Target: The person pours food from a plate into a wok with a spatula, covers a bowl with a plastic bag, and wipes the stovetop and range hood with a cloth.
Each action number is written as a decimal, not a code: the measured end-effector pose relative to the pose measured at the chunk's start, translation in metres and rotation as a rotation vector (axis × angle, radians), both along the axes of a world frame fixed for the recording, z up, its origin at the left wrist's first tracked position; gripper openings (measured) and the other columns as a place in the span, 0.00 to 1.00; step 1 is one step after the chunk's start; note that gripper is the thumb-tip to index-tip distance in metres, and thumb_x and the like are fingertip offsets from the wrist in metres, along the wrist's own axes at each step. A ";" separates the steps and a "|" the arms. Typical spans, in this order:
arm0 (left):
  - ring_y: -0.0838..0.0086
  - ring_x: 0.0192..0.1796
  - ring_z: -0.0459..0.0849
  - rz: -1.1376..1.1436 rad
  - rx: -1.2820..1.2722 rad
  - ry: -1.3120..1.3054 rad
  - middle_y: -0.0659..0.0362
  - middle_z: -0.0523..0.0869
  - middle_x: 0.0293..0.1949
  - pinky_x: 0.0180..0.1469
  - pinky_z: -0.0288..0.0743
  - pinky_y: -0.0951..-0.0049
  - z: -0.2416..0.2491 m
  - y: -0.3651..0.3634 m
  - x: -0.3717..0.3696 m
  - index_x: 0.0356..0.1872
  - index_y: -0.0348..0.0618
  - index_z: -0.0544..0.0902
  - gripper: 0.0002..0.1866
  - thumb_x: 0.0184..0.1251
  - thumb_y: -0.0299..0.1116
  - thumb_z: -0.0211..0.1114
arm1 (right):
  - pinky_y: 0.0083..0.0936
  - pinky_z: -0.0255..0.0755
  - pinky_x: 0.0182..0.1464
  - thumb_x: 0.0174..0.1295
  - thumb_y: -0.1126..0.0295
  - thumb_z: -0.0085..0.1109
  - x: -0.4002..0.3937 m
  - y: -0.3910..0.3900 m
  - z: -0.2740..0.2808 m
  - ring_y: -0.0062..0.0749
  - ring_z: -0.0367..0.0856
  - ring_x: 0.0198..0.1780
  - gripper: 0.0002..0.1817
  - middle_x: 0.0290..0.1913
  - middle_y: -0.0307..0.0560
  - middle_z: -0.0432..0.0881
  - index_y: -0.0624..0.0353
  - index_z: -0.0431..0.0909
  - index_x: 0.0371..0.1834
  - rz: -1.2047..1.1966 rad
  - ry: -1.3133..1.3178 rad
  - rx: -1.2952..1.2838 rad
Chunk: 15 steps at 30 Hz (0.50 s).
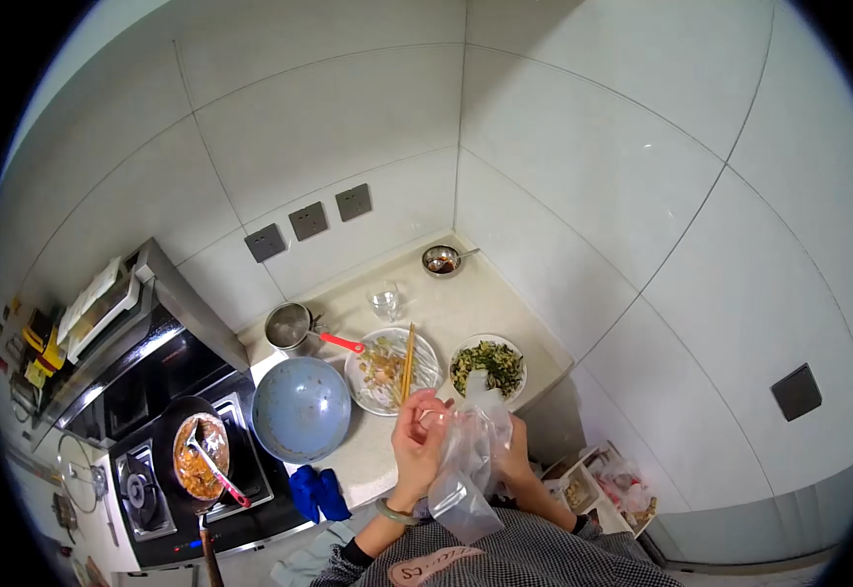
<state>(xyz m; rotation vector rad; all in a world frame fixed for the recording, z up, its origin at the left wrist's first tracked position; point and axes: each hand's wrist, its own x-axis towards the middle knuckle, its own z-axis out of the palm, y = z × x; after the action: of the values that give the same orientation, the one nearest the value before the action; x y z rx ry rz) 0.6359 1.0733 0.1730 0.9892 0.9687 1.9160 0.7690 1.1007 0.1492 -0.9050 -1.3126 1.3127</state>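
A clear plastic bag (pixel 473 460) hangs between my two hands in front of my body. My left hand (pixel 420 445) is closed, its fingers pinching the bag's left side. On the other side my right hand (pixel 514 455) grips the bag, with its fingers partly hidden behind the plastic. Just beyond the bag stands a white dish of chopped greens (pixel 486 364), its near edge partly covered by the plastic. Beside it, near my left hand, a plate (pixel 356 384) holds leftover bits of food, and wooden chopsticks (pixel 409 360) lie across it.
To the left are a blue bowl (pixel 301 411), a pot (pixel 289 326), a red-handled utensil (pixel 338 341), a blue cloth (pixel 319 493) and a stove with a food-filled pan (pixel 180 479). A glass (pixel 384 300) and a small metal bowl (pixel 441 260) stand farther back.
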 end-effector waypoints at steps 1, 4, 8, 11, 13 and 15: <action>0.77 0.38 0.79 -0.003 -0.009 0.002 0.62 0.81 0.40 0.45 0.76 0.74 -0.004 0.003 -0.002 0.56 0.38 0.72 0.18 0.64 0.23 0.60 | 0.15 0.71 0.40 0.60 0.77 0.59 0.010 0.009 -0.015 0.14 0.77 0.38 0.08 0.37 0.35 0.82 0.64 0.80 0.43 -0.003 0.002 -0.009; 0.84 0.32 0.74 -0.183 -0.212 -0.317 0.66 0.75 0.34 0.37 0.73 0.84 -0.019 0.013 -0.015 0.60 0.39 0.69 0.18 0.70 0.26 0.55 | 0.19 0.71 0.44 0.66 0.71 0.52 0.031 0.026 -0.019 0.20 0.75 0.38 0.07 0.36 0.35 0.75 0.59 0.74 0.45 0.063 0.395 -0.432; 0.85 0.27 0.70 -0.791 -0.613 0.076 0.68 0.74 0.30 0.30 0.64 0.85 -0.031 0.011 -0.027 0.56 0.40 0.74 0.15 0.74 0.37 0.54 | 0.21 0.72 0.43 0.69 0.64 0.46 0.054 0.040 -0.004 0.25 0.75 0.36 0.08 0.30 0.37 0.73 0.55 0.71 0.38 0.026 0.771 -0.529; 0.84 0.25 0.69 -0.696 -0.521 -0.061 0.68 0.74 0.27 0.29 0.65 0.83 -0.070 0.006 -0.025 0.51 0.40 0.76 0.14 0.72 0.38 0.57 | 0.22 0.70 0.39 0.69 0.63 0.46 0.104 0.065 -0.052 0.26 0.75 0.36 0.09 0.28 0.36 0.72 0.55 0.72 0.37 0.478 1.102 -0.481; 0.85 0.23 0.68 -0.482 -0.628 -0.419 0.69 0.73 0.25 0.27 0.64 0.83 -0.069 0.010 -0.019 0.48 0.41 0.76 0.13 0.71 0.38 0.59 | 0.16 0.64 0.27 0.68 0.63 0.46 0.122 0.069 -0.072 0.21 0.73 0.30 0.10 0.30 0.36 0.76 0.56 0.75 0.41 0.526 0.924 -0.546; 0.87 0.22 0.67 -0.562 -0.267 -0.731 0.69 0.72 0.23 0.25 0.62 0.85 -0.068 0.022 -0.014 0.45 0.42 0.76 0.11 0.70 0.36 0.60 | 0.15 0.64 0.26 0.67 0.61 0.48 0.125 0.060 -0.051 0.18 0.73 0.29 0.12 0.27 0.35 0.76 0.57 0.76 0.35 0.529 -0.185 -0.646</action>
<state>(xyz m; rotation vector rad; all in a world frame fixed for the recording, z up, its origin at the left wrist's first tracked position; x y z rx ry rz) 0.6214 1.0955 0.1049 0.2952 0.4305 1.4358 0.8944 1.1607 0.0983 -1.1771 -1.3386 2.1867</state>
